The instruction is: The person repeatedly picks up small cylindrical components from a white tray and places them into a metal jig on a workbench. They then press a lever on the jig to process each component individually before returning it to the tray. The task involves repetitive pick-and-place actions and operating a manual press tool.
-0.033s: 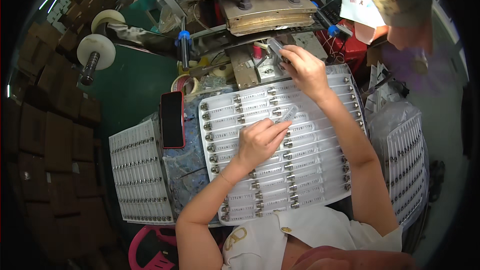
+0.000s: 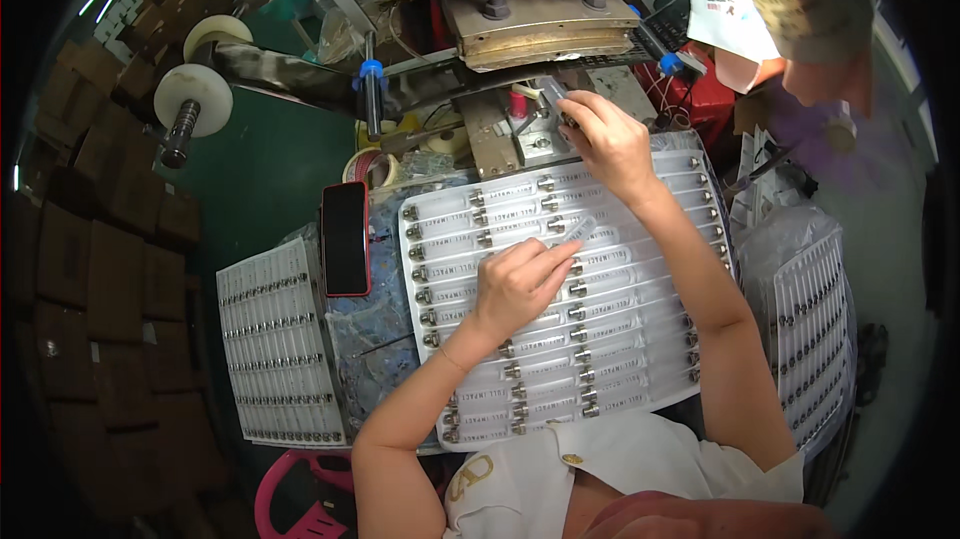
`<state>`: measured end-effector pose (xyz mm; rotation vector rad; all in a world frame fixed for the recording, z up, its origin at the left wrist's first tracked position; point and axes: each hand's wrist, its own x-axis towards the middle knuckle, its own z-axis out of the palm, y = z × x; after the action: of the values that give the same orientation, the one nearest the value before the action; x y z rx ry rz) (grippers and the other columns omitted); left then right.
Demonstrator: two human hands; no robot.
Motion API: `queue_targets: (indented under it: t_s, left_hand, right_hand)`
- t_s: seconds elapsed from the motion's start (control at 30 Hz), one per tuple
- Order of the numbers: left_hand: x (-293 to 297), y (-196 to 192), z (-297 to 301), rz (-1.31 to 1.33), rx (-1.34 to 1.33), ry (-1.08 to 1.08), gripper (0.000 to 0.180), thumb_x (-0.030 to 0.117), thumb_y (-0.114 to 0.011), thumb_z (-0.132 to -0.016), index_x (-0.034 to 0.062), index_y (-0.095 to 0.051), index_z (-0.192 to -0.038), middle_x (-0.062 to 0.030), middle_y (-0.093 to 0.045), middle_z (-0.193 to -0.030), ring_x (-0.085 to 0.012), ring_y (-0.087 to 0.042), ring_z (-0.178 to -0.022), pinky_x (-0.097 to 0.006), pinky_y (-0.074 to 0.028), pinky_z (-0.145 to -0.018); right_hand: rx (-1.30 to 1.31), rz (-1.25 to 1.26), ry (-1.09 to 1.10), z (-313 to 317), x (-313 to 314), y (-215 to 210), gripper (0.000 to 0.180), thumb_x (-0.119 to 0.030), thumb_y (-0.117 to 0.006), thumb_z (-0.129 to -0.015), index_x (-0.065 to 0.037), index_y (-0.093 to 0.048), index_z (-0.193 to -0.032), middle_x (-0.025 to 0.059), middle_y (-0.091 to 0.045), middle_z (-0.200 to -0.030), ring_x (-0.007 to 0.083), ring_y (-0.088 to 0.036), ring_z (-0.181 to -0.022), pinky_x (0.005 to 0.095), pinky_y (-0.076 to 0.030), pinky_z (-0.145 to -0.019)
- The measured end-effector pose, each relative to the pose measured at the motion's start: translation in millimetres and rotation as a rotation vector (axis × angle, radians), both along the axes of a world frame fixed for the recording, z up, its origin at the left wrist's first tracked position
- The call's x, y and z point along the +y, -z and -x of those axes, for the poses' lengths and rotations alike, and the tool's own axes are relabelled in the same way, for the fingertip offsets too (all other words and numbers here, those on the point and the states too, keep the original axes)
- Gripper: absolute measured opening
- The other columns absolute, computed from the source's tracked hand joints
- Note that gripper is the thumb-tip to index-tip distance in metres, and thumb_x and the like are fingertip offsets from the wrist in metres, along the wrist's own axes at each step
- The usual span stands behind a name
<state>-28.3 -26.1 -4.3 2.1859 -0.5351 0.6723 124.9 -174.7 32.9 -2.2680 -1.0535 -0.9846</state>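
My left hand (image 2: 515,284) lies on the white tray (image 2: 640,339) of clear tubes at the middle of the counter, its grip closed on one clear tube (image 2: 578,231) lifted from the rows. My right hand (image 2: 608,144) reaches past the tray's far edge, its grip pinched on a small clear tube (image 2: 556,94) at the metal fixture (image 2: 535,134) below the press. A red phone (image 2: 345,237) lies just beside the tray's left edge.

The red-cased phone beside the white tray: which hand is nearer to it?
Left. The left hand rests on the white tray, a short way right of the phone. The right hand is farther off, up at the metal fixture.
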Motion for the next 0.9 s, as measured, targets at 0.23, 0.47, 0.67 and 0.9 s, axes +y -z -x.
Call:
queue_targets:
  t_s: [0.23,0.47,0.67,0.9]
  left_hand:
    - [7.0,13.9,-2.6,0.073,0.194,-0.081,0.034,0.008,-0.071,-0.078,0.0046,-0.066,-0.111,-0.0072,-0.062,-0.074,-0.0157,-0.059,-0.056,-0.028,-0.049,-0.053]
    - [9.9,14.1,-3.8,0.154,0.263,-0.040,0.032,0.008,-0.071,-0.079,0.0035,-0.066,-0.111,-0.0081,-0.063,-0.077,-0.0149,-0.059,-0.057,-0.027,-0.048,-0.053]
    - [13.0,7.3,-4.4,0.218,0.358,-0.056,0.031,0.009,-0.071,-0.080,0.0032,-0.065,-0.109,-0.0096,-0.065,-0.080,-0.0176,-0.062,-0.057,-0.029,-0.050,-0.053]
    - [13.1,11.8,-5.2,0.243,0.351,-0.059,0.034,0.006,-0.071,-0.079,0.0035,-0.065,-0.112,-0.0081,-0.062,-0.076,-0.0139,-0.055,-0.055,-0.026,-0.046,-0.052]
  right_hand:
    - [0.341,-0.076,0.039,-20.2,12.0,7.0,0.055,-0.011,-0.076,-0.072,-0.009,-0.054,-0.122,0.0097,-0.061,-0.103,0.0256,-0.062,-0.094,0.0354,-0.051,-0.079]
    - [0.653,-0.121,-0.103,-36.9,3.5,9.3,0.055,-0.009,-0.073,-0.075,-0.008,-0.055,-0.126,0.0126,-0.062,-0.117,0.0226,-0.061,-0.098,0.0326,-0.049,-0.083]
    - [0.673,-0.094,-0.146,-39.7,1.2,7.2,0.052,-0.014,-0.072,-0.075,-0.009,-0.057,-0.125,0.0140,-0.061,-0.121,0.0307,-0.060,-0.108,0.0374,-0.048,-0.090]
    - [0.651,-0.083,-0.142,-39.7,2.8,7.1,0.050,-0.013,-0.071,-0.076,-0.009,-0.057,-0.124,0.0147,-0.062,-0.119,0.0312,-0.060,-0.107,0.0378,-0.048,-0.089]
